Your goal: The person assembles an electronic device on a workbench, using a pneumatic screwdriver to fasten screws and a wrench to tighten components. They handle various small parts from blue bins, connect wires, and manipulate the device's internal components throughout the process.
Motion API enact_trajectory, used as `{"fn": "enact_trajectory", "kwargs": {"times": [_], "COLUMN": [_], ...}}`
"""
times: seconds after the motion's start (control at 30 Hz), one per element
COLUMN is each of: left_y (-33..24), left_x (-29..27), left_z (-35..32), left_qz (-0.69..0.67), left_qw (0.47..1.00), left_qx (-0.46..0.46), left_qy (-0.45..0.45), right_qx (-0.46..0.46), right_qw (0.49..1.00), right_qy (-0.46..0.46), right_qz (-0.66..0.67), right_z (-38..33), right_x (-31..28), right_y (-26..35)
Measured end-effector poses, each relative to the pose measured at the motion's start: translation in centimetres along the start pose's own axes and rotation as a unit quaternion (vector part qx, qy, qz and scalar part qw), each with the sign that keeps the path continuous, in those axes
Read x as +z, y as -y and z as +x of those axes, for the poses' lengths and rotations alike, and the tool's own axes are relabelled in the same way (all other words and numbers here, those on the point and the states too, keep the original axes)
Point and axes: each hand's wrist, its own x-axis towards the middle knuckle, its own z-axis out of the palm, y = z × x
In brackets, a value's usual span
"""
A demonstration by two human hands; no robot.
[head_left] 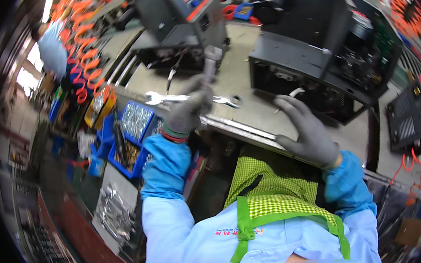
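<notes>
My gloved left hand (187, 111) is closed round two tools above the front edge of the workbench (241, 48). One is a shiny double-ended wrench (167, 98) lying crosswise through the fist. The other, blurred, points away from me and looks like an adjustable wrench (211, 57). My gloved right hand (308, 135) hangs with thumb and fingers apart, holding nothing, over the bench edge. Just beyond it stands a large black machine housing (289, 57) with its inside exposed. A smaller machine with an orange-edged control panel (193, 1) stands farther left.
Blue bins (136, 120) of small metal fasteners sit left of the bench. Orange coiled hoses (85, 47) hang at the upper left. Another panel with knobs (418, 106) stands at the right. A person in light blue (53, 50) is at the far left.
</notes>
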Motion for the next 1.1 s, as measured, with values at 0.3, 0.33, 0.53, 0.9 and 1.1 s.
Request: {"fn": "enact_trajectory", "kwargs": {"times": [0.3,0.33,0.53,0.9,1.1], "left_y": [8.1,8.9,8.3,9.6,9.7], "left_x": [13.7,14.0,15.4,21.6,23.2], "left_z": [7.3,7.9,11.2,13.0,13.6], "left_qz": [-0.116,-0.162,-0.14,-0.133,-0.123], "left_qw": [0.98,0.976,0.983,0.968,0.968], "left_qx": [-0.113,-0.1,-0.105,-0.174,-0.182], "left_qy": [0.114,0.107,0.058,0.123,0.125], "right_qx": [0.218,0.254,0.444,0.319,0.346], "right_qw": [0.974,0.963,0.882,0.874,0.836], "right_qy": [-0.03,-0.025,-0.104,-0.328,-0.278], "right_qz": [0.063,0.087,0.119,-0.164,-0.323], "right_z": [-7.9,-10.0,-21.5,-17.4,-15.7], "right_x": [-0.9,-1.8,-5.4,-9.2,-9.1], "right_y": [-4.5,-4.7,-5.9,-6.5,-7.7]}}
